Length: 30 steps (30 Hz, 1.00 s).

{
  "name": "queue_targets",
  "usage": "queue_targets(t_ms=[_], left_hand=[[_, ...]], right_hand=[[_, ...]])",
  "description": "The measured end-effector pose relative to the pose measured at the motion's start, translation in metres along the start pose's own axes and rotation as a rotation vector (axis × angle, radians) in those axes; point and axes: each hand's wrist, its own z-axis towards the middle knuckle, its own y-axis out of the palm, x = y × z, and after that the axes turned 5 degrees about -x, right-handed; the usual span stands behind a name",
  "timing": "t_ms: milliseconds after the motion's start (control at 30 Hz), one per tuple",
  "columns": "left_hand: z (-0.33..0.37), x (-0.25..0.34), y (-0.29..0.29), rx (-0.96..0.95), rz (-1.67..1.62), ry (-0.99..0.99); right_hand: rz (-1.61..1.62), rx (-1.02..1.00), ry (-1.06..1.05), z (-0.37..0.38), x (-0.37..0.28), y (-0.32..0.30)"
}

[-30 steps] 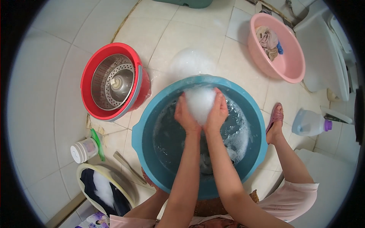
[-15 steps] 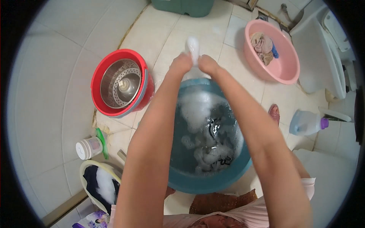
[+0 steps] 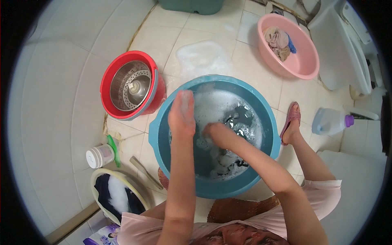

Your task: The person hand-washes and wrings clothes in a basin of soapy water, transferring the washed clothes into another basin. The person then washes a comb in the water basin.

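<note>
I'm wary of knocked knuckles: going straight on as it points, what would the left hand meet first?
Likely the blue basin's far rim; depth is unclear, so the left hand might pass above it toward the floor foam.

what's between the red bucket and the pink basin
In the head view, a white foam patch on the tiled floor lies between the red bucket and pink basin.

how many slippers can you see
2: the right slipper on the floor right of the blue basin, and the left slipper, partly hidden, at the basin's lower left. Others may be hidden.
</note>
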Motion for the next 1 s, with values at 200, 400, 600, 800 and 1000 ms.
queue_targets(t_ms=[200, 400, 600, 800, 1000], left_hand=[[-0.040, -0.016, -0.013, 0.292, 0.170, 0.298], [-0.005, -0.074, -0.033, 0.470, 0.411, 0.507], [0.028, -0.102, -0.015, 0.045, -0.312, -0.096], [0.032, -0.078, -0.004, -0.270, -0.494, -0.110], [0.061, -0.008, 0.109, -0.103, 0.785, 0.041]], right_hand=[[0.445, 0.981, -0.024, -0.019, -0.011, -0.013], [0.870, 1.586, 0.330, 0.012, 0.040, 0.019], [1.899, 1.327, 0.106, 0.068, 0.045, 0.004], [2.038, 0.808, -0.198, 0.066, 0.019, -0.017], [0.609, 0.796, -0.037, 0.084, 0.037, -0.130]])
